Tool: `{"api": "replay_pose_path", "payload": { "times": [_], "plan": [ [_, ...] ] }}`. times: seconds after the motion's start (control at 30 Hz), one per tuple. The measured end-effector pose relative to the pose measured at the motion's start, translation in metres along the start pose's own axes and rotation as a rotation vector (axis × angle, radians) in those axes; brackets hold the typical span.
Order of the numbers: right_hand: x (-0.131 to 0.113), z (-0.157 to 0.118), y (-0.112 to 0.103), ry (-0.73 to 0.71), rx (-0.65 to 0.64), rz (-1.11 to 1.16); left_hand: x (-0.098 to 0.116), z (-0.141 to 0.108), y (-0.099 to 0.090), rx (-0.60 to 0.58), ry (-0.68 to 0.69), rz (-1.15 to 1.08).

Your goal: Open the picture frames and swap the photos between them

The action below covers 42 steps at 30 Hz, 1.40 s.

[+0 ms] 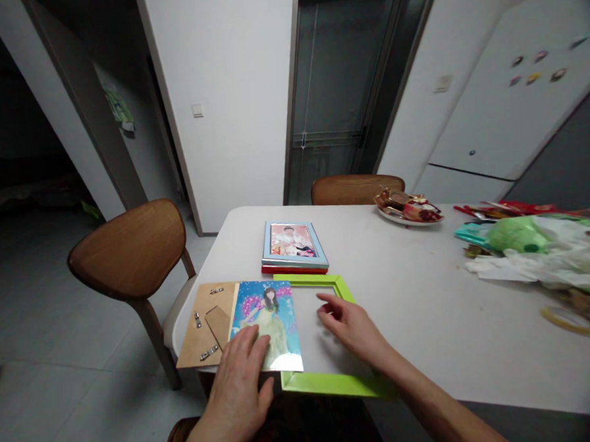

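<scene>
A glossy picture [286, 314] of a figure in a pale dress lies over part of a brown backing board [187, 348] with metal clips, at the table's front left. My left hand [241, 372] rests on the picture's lower left part, fingers spread. Partly beneath the picture is a lime green frame [328, 382]. Over the frame's opening hovers my right hand [347, 324], its fingers curled apart with nothing between them. Behind these, a light blue frame [267, 245] with a pink picture sits on top of a red one [295, 270].
The white table [427, 286] holds a plate [436, 221] of food at the back, plus plastic bags [529, 268] and a tape roll [567, 321] at the right. Wooden chairs stand left [133, 249] and behind [355, 189].
</scene>
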State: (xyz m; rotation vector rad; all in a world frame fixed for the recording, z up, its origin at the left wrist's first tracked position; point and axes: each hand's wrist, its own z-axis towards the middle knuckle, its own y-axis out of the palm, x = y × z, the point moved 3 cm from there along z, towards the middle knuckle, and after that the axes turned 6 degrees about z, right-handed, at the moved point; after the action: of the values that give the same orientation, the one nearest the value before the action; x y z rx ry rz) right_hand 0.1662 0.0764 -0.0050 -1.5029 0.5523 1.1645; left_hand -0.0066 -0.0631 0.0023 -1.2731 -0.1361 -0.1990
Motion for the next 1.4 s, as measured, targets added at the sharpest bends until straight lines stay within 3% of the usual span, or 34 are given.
{"api": "replay_pose_path", "payload": {
  "times": [0.1,0.2,0.33,0.47,0.57,0.67,0.77,0.83,0.93,1.07,1.23,1.4],
  "plan": [
    [-0.007,0.003,0.038,0.131,-0.143,0.381,0.011,0.002,0.009,-0.037,0.036,0.004],
    [-0.02,0.007,0.055,0.145,-0.11,0.625,0.013,0.004,0.011,-0.007,0.051,0.013],
    [-0.055,0.004,0.05,0.078,-0.023,0.798,0.005,0.009,0.004,0.16,0.083,-0.035],
    [-0.085,-0.007,0.041,0.004,-0.03,0.928,0.001,0.013,-0.015,0.363,0.102,-0.275],
    [-0.077,-0.014,0.038,0.104,-0.01,0.914,0.005,0.019,-0.026,0.473,-0.121,-0.595],
    [-0.05,-0.018,0.036,0.309,0.027,0.911,0.018,0.025,-0.02,0.504,-0.423,-1.057],
    [-0.03,-0.018,0.027,0.318,0.027,1.041,0.038,0.033,-0.002,0.413,-0.489,-1.424],
    [-0.023,-0.016,0.013,0.251,0.086,1.068,0.044,0.037,0.008,0.333,-0.484,-1.514],
    [-0.012,-0.011,-0.011,0.281,0.094,0.962,0.039,0.038,0.018,0.256,-0.501,-1.463],
    [0.002,-0.001,-0.029,0.329,0.026,0.784,0.03,0.035,0.02,0.167,-0.415,-1.17],
    [0.008,0.013,-0.023,0.279,0.002,0.584,0.04,0.026,0.02,0.083,-0.149,-0.677],
    [0.011,0.02,-0.021,0.219,0.112,0.384,0.047,0.019,0.028,0.069,0.039,-0.451]
  ]
}}
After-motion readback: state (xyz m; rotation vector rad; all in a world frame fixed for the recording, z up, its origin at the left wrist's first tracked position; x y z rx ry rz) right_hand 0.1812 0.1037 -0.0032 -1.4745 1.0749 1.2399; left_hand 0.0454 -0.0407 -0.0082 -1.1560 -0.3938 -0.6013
